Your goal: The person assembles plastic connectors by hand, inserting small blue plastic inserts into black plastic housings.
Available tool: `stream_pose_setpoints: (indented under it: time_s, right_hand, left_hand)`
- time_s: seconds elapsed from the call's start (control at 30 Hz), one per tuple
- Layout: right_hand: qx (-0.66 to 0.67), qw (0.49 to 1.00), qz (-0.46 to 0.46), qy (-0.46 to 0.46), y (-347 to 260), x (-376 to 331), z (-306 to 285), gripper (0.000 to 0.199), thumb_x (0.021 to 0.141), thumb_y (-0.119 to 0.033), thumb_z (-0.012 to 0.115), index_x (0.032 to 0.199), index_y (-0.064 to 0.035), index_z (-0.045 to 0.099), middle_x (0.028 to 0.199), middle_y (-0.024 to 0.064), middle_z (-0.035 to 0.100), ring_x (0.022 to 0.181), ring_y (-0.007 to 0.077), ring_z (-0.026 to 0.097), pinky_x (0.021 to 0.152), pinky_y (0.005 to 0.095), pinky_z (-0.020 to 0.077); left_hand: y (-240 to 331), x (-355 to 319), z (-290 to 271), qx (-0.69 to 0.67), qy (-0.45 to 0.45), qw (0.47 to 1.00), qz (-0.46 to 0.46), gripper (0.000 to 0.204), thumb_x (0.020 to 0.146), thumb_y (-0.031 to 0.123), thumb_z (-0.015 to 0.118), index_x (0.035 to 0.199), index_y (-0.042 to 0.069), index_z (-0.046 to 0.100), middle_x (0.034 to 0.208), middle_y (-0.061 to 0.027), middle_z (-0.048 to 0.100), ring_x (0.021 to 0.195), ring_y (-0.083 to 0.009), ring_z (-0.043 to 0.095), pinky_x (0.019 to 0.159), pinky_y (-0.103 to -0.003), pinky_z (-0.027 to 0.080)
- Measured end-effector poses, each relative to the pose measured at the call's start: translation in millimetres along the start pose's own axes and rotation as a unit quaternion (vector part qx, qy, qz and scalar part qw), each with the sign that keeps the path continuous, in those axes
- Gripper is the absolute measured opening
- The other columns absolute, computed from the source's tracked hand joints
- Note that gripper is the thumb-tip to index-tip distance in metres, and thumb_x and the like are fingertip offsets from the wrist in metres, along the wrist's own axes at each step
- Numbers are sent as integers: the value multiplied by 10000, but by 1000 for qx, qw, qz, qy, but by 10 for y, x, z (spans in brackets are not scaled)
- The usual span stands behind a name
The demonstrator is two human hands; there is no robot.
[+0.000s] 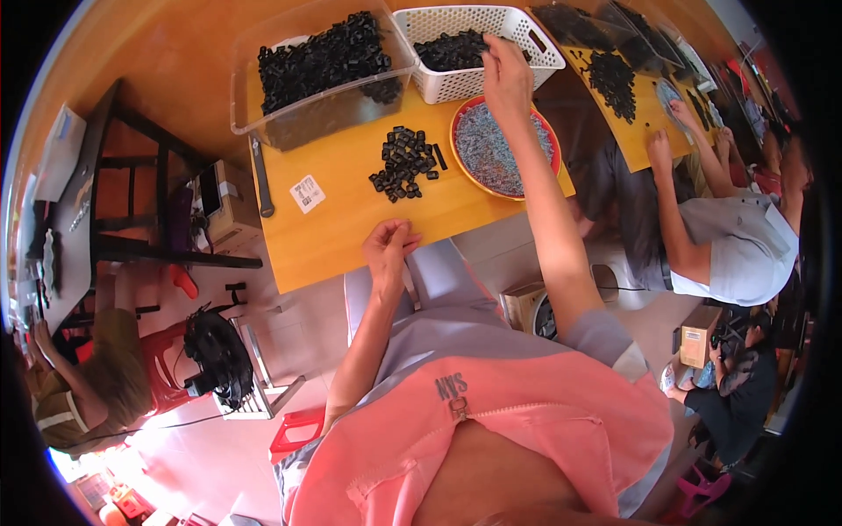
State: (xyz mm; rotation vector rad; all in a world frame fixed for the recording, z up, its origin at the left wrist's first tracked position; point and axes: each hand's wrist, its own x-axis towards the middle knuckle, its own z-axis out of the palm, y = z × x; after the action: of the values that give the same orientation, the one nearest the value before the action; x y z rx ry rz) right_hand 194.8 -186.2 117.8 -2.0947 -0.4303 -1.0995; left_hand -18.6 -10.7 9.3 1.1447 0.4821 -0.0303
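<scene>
My left hand (388, 250) is just off the near edge of the yellow table (324, 241). Its fingers are curled and pressed together, and whatever they may hold is too small to make out. Farther out, my right hand (507, 83) reaches over the white perforated basket (447, 88), fingers bent but slightly apart, with nothing visible in them. Black small parts (447, 51) lie inside that basket. Under my right forearm stands a red-rimmed round tray (455, 153) full of small grey-blue screw-like pieces (500, 149). A loose pile of short black cylindrical parts (405, 165) lies between my hands.
A clear plastic bin (307, 131) heaped with black parts stands back left. Beside it are a dark strap-like tool (260, 180) and a white label (307, 194). At right, a person in a grey shirt (745, 245) works at another table. A black fan (219, 355) stands lower left.
</scene>
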Motion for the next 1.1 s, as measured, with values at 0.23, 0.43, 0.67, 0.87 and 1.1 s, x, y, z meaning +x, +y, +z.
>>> stream_pose_setpoints:
  time_s: [0.23, 0.43, 0.67, 0.87, 1.1]
  right_hand:
    - [-94, 968, 117, -201, 70, -949, -457, 124, 730, -62, 612, 845, -18, 617, 850, 144, 569, 793, 338, 559, 726, 423, 444]
    - [-144, 928, 174, -295, -1, -1284, -621, 145, 670, -43, 663, 801, -23, 604, 823, 145, 565, 803, 342, 561, 687, 439, 445]
    - [-23, 914, 297, -275, 109, -1295, -607, 146, 663, 15, 639, 797, -24, 597, 767, 119, 605, 689, 249, 601, 638, 338, 484]
    - [246, 875, 388, -154, 268, -1262, -660, 175, 672, 67, 626, 831, -3, 608, 748, 42, 614, 692, 97, 570, 634, 220, 466]
    - [243, 879, 391, -125, 219, -1238, -669, 170, 682, 75, 619, 835, 0, 611, 752, 45, 610, 690, 98, 561, 635, 218, 459]
  left_hand:
    - [62, 101, -75, 20, -18, 1000, 3, 126, 837, 98, 559, 919, 3, 572, 833, -62, 601, 665, -156, 610, 604, -246, 505]
    - [226, 522, -284, 150, 47, 974, 165, 134, 801, 62, 585, 905, -22, 574, 806, -88, 598, 632, -149, 602, 545, -254, 491]
    - [379, 688, -73, 460, 120, 816, 330, 187, 710, 85, 653, 872, 6, 606, 817, -133, 587, 736, -261, 592, 660, -356, 462]
    - [346, 739, -24, 496, 132, 807, 293, 164, 709, 109, 668, 842, 35, 607, 802, -113, 616, 769, -271, 595, 676, -360, 457]
    - [363, 679, -80, 457, 90, 835, 292, 155, 721, 39, 631, 867, 28, 583, 794, -105, 593, 693, -249, 589, 632, -348, 460]
